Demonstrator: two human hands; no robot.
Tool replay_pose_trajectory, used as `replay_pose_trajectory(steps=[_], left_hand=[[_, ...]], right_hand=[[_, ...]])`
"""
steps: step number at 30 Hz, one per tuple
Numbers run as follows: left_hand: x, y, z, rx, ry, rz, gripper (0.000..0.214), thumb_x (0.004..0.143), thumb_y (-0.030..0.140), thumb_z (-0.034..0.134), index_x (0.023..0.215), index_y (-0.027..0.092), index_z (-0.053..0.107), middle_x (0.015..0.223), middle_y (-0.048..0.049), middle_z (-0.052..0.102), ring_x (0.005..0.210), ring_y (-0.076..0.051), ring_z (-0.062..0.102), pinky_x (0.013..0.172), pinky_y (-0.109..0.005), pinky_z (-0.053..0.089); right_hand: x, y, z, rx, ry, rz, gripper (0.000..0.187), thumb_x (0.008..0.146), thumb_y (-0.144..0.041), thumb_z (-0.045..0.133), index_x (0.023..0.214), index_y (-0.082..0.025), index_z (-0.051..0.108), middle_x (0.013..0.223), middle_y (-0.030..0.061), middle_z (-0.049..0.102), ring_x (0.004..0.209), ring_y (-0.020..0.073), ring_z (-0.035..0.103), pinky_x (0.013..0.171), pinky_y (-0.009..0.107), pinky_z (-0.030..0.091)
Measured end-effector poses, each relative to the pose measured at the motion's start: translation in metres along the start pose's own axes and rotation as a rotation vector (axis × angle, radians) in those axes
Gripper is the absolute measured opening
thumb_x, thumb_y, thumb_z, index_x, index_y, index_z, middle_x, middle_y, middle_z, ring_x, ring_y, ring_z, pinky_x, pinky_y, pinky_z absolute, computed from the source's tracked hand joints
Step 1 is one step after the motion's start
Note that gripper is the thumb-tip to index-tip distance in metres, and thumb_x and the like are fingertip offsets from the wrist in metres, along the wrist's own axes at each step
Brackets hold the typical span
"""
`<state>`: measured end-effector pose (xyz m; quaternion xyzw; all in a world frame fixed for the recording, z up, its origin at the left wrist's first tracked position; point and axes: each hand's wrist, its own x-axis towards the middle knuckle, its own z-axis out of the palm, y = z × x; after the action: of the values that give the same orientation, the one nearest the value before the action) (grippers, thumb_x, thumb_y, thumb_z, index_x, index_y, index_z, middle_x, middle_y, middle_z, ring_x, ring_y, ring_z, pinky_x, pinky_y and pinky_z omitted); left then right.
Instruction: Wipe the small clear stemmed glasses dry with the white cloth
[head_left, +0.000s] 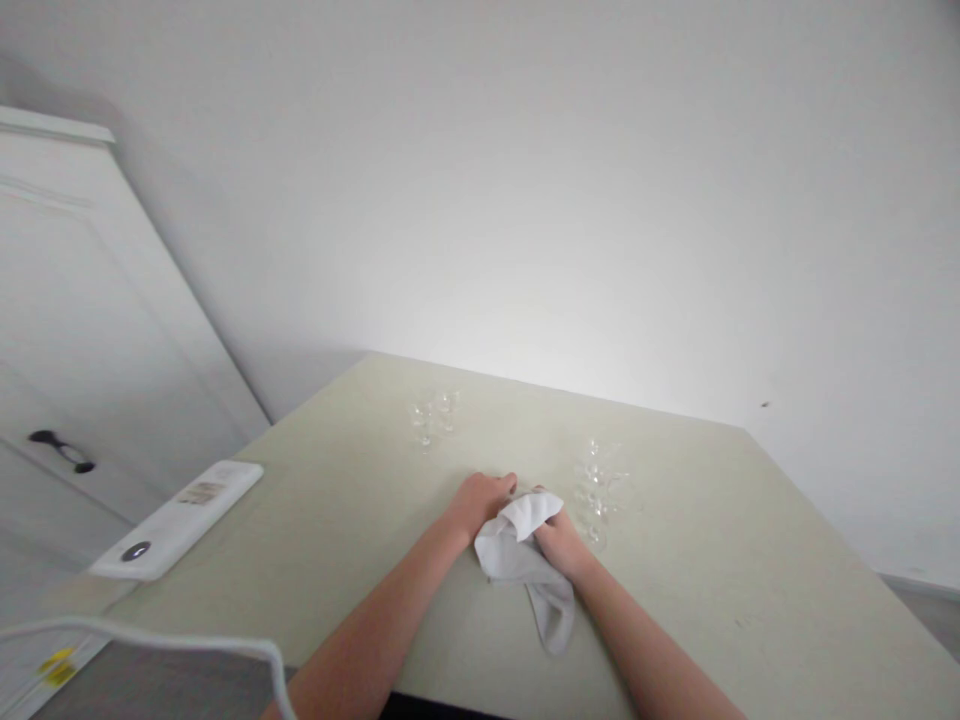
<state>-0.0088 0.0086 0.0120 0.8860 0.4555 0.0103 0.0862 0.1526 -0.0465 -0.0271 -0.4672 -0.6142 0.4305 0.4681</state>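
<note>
A white cloth is bunched in my right hand, and its loose end hangs down toward the table's near side. My left hand is closed close beside it, its fingers curled around a small clear glass. Most of that glass is hidden by the cloth and fingers. Several small stemmed glasses stand clustered just right of my right hand. Two more stemmed glasses stand farther back, to the left of my hands.
The pale table meets a white wall at the back. A white oblong device lies along the left edge, with a white cable curving near it. A white cabinet with a dark handle stands left.
</note>
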Motion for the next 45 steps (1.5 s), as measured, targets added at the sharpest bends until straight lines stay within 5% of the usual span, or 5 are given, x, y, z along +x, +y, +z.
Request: replay_pose_trajectory(steps=[45], left_hand=[[0.0011,-0.0014,0.0026,0.02,0.021,0.026,0.024,0.089,0.042,0.047,0.101,0.023,0.055,0.087,-0.0075,0.072,0.085,-0.025,0.068,0.071,-0.03,0.044]], right_hand=[[-0.0001,0.0019,-0.0008,0.041,-0.018,-0.001,0.01,0.077,-0.025,0.059,0.083,-0.021,0.052,0.078,-0.0013,0.059,0.077,0.0169,0.056,0.074,0.029,0.044]])
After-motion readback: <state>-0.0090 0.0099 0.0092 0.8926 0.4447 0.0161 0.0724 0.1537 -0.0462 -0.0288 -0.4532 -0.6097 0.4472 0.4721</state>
